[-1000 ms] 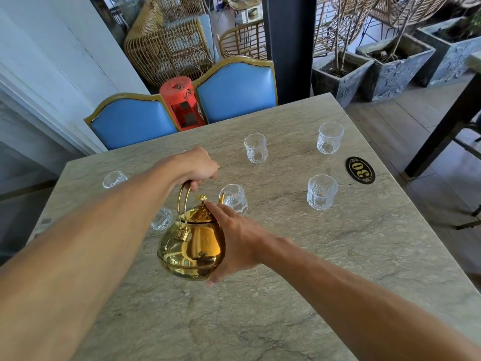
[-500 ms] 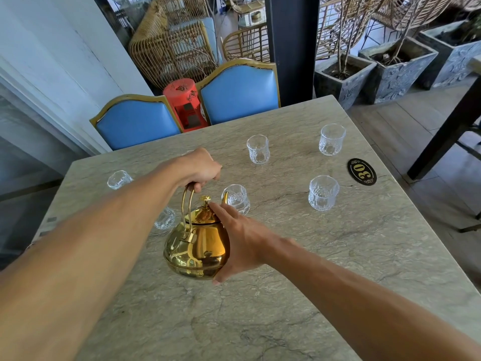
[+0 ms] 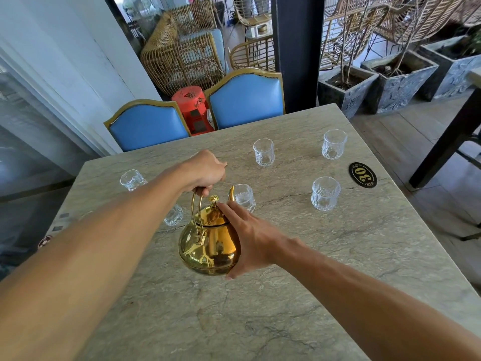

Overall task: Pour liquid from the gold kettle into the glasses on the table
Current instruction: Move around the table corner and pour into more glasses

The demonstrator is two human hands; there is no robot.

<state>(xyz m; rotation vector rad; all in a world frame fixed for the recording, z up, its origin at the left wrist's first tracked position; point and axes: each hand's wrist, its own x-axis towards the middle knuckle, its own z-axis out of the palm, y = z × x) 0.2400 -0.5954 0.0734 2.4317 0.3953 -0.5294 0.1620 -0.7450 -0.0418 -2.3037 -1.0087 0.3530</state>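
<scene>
— Where is the gold kettle [image 3: 209, 243] being held?
— Over the table [image 3: 286, 321], its handle being gripped by the curled left hand [image 3: 208, 169], its side being pressed by the straight-fingered right hand [image 3: 250, 238].
— Anything being blocked?
— One glass [image 3: 173, 217] is being half-hidden by the left forearm; a second glass [image 3: 244, 198] is standing just past the spout.

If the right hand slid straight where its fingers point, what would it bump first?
Probably the lid knob of the gold kettle: the right hand has fingertips almost on it, though depth is unclear.
</scene>
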